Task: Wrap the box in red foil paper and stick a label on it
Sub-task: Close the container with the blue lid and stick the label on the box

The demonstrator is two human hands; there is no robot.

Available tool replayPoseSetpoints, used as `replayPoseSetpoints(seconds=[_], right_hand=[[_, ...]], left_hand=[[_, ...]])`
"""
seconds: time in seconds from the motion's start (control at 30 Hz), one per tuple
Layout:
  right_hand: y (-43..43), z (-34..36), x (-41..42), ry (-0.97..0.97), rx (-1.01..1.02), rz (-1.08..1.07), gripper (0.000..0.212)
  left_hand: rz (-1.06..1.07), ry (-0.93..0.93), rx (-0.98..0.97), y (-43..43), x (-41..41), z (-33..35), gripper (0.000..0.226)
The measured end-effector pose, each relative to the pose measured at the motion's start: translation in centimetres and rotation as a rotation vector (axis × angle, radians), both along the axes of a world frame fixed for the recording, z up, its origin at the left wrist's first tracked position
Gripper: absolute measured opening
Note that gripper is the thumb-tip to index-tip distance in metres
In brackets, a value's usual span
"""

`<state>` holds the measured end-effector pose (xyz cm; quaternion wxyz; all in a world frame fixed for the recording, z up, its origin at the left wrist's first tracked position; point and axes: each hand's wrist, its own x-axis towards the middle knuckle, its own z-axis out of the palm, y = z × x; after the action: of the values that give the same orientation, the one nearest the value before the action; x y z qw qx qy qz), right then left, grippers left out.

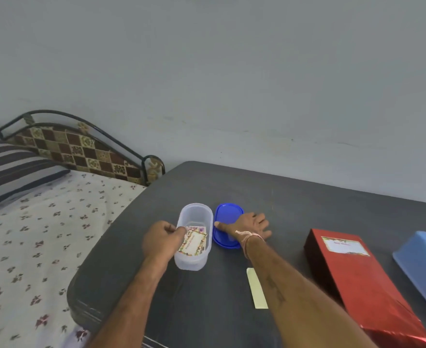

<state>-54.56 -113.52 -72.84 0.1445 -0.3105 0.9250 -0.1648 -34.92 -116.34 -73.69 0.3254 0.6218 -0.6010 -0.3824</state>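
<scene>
A bed (43,234) with a flowered sheet fills the left side, with a striped pillow (11,169) at its head. Beside it stands a dark grey table (294,197). The box (357,285) lies flat on the right of the table, well apart from both hands. It is fully covered in shiny red foil and has a white label (345,246) with a patterned border stuck on its top face near the far end. Just right of the box, a pale blue plastic object (417,262) is cut off by the edge of the view.

Near the table's left side sits a clear oval tub (194,262) without its cover, and a blue lid (228,212) lies flat just to its right. A pale yellow paper strip (257,288) lies on the table between the tub and the box, partly under the right forearm.

The left hand (165,241) is at the tub's left rim, with thumb and fingers pinched on a bordered card (193,243) held over the tub's opening; more cards show beneath it. The right hand (253,226) lies palm down on the table with its fingers spread straight and its thumb resting on the lid.
</scene>
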Motion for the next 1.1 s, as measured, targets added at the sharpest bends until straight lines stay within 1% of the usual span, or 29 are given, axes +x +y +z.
replayPoseSetpoints(seconds=[0.1,0.2,0.27,0.33,0.4,0.43,0.5,0.6,0.67,0.73,0.8,0.87,0.9,1.0,1.1], right_hand=[[-1.3,-0.4,0.2,-0.115,-0.064,-0.003,0.113],[-1.3,-1.1,0.6,-0.393,-0.374,0.029,0.084],[-0.8,-1.1,1.2,-0.596,-0.515,0.036,0.071],[0.1,-0.8,1.7,-0.824,-0.624,0.025,0.057],[1.3,-0.3,2.2,-1.050,-0.723,0.045,0.043],[2.1,0.1,2.5,-1.139,-0.758,0.074,0.040],[3.6,0.6,2.9,-1.229,-0.790,0.178,0.042],[5.2,1.2,3.6,-1.244,-0.789,0.280,0.059],[5.9,1.7,4.0,-1.211,-0.777,0.288,0.064],[6.5,2.1,4.2,-1.147,-0.759,0.298,0.061],[6.9,2.3,4.1,-1.083,-0.747,0.317,0.056],[7.4,2.8,4.3,-1.020,-0.740,0.347,0.051],[7.6,3.0,4.4,-0.994,-0.741,0.359,0.049],[8.0,3.5,4.3,-0.955,-0.747,0.395,0.047],[8.4,3.8,3.8,-0.896,-0.704,0.467,0.044]], left_hand=[[0.015,0.009,0.003,-0.4,0.1,-0.7,0.019],[0.027,0.056,0.017,-0.4,-0.1,-1.2,0.022],[0.033,0.143,0.065,-0.4,-0.6,-1.1,0.024],[0.041,0.275,0.131,-0.1,-1.1,-0.7,0.028],[0.047,0.381,0.158,0.4,-1.5,-0.4,0.034],[0.046,0.424,0.160,0.8,-1.6,-0.2,0.038],[0.043,0.505,0.161,1.6,-1.8,0.1,0.046],[0.020,0.599,0.182,2.5,-2.5,0.7,0.059],[0.012,0.692,0.199,3.1,-2.9,1.0,0.058],[-0.017,0.846,0.284,4.2,-3.1,1.3,0.054],[-0.124,1.065,0.424,5.7,-2.9,1.7,0.051],[-0.214,1.268,0.545,6.7,-2.7,1.6,0.058],[-0.234,1.328,0.580,7.0,-2.6,1.5,0.061],[-0.268,1.396,0.609,7.5,-2.3,1.1,0.058],[-0.244,1.463,0.629,8.0,-2.2,1.2,0.052]])
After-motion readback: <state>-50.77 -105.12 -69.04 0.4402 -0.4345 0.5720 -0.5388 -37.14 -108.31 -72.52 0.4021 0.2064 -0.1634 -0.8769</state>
